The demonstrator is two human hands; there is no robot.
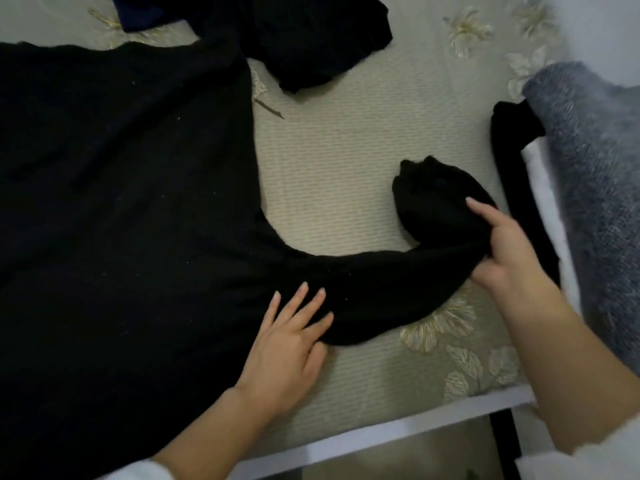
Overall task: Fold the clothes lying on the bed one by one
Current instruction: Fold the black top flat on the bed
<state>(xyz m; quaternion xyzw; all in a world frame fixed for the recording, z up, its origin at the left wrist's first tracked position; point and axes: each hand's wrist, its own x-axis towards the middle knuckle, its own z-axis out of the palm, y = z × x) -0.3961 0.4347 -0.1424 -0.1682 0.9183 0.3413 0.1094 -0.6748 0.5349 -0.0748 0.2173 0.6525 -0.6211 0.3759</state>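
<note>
A large black garment point(121, 202) lies spread over the left half of the bed point(346, 161). Its long sleeve point(388, 282) runs right along the near edge and doubles back at the cuff point(429, 192). My left hand point(287, 344) presses flat on the sleeve near the shoulder, fingers straight. My right hand point(502, 251) pinches the bent part of the sleeve, with the forefinger pointing out over the fabric.
Another black garment point(311, 39) lies crumpled at the top, with a dark blue piece point(138, 15) beside it. A grey knit item point(595, 174) and a narrow black cloth strip point(519, 181) lie at the right. The bed's white edge point(381, 434) runs along the bottom.
</note>
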